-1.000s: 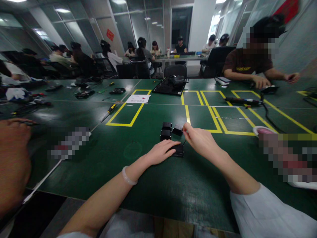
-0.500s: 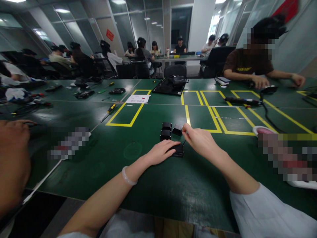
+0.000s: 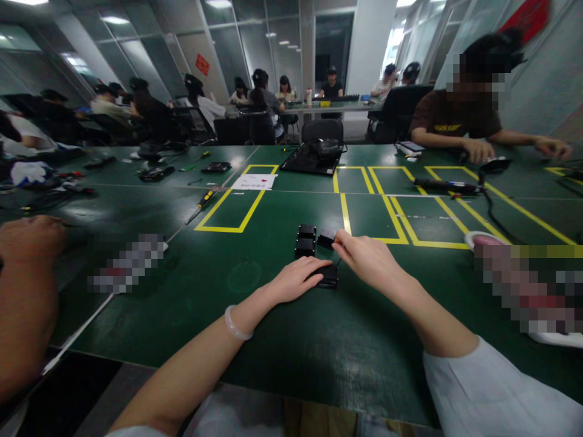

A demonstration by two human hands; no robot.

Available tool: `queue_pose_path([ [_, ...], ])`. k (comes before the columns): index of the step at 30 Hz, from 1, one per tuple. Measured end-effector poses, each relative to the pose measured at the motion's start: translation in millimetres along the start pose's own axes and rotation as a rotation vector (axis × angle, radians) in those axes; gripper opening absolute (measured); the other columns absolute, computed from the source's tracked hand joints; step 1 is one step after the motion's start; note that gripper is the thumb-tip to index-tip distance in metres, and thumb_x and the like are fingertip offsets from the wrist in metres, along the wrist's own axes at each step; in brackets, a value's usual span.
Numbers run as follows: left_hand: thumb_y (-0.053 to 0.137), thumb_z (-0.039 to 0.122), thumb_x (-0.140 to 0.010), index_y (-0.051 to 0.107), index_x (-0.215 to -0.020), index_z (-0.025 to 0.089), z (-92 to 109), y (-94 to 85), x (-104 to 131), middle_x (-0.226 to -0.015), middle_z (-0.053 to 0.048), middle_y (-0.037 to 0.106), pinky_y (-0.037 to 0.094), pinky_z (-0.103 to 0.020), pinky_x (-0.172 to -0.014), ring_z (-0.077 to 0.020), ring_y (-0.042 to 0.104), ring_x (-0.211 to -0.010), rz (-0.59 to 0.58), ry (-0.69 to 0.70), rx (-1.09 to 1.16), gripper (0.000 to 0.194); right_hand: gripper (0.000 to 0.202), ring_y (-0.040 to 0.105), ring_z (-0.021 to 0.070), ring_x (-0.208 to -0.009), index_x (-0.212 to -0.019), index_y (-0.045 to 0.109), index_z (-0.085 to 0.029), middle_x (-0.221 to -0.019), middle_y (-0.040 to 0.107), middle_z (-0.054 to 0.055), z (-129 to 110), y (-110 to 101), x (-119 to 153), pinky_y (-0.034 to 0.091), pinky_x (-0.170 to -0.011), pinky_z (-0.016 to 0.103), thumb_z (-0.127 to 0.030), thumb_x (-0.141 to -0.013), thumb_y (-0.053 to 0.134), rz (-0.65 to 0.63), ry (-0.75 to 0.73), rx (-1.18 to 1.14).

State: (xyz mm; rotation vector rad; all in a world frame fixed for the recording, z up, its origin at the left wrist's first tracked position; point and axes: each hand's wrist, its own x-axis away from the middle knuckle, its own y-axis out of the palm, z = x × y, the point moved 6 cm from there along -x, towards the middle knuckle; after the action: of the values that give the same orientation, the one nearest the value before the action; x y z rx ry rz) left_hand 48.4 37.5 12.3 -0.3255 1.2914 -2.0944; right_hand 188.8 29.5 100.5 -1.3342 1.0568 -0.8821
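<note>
My left hand (image 3: pixel 294 279) lies over a small black block (image 3: pixel 328 278), its fingers along the top and its thumb on the near side, holding it against the table. Just right of that block, my right hand (image 3: pixel 364 255) is closed in a pinch on a thin dark rod-like tool (image 3: pixel 339 262), which slants down to the block's right end. Most of the tool is hidden by the fingers. Beyond my hands stand several similar black blocks (image 3: pixel 305 243) in a short row, with another black block (image 3: pixel 326 237) beside my right fingertips.
A yellow-black screwdriver (image 3: pixel 200 205) and a paper sheet (image 3: pixel 254 181) lie ahead left. Another person's arm (image 3: pixel 30 285) rests at the left edge. To the right are a white-rimmed tray (image 3: pixel 471 240) and a black tool with a cable (image 3: pixel 446 185). A co-worker (image 3: pixel 469 121) sits opposite.
My right hand has shifted very slightly left at the block, still pinching the tool. My left hand stays put. The person's arm at the left edge has moved a little.
</note>
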Motion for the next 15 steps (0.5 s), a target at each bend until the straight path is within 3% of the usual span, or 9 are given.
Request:
queue_pose_path([
  [7,0.035,0.037,-0.101,0.042,-0.138,0.028,0.0,-0.4,0.3,-0.127,-0.004,0.055,0.041,-0.035,-0.101,-0.0202,0.051,-0.114,0.007,0.0,-0.002,0.039,0.022,0.06,0.0158,-0.061,-0.107,0.048,-0.019,-0.078,0.068,0.004,1.5,-2.1,0.6,0.02,-0.049,0.026,-0.027,-0.096,0.031,0.035,0.006,-0.029],
  [15,0.034,0.038,-0.101,0.042,-0.138,0.027,0.4,-1.1,0.4,-0.127,-0.005,0.055,0.04,-0.035,-0.101,-0.0204,0.051,-0.114,0.0,0.001,0.006,0.04,0.027,0.061,0.0167,-0.064,-0.102,0.05,-0.02,-0.078,0.069,0.005,-1.9,-2.1,0.7,0.019,-0.049,0.026,-0.037,-0.099,0.029,0.02,-0.008,-0.001],
])
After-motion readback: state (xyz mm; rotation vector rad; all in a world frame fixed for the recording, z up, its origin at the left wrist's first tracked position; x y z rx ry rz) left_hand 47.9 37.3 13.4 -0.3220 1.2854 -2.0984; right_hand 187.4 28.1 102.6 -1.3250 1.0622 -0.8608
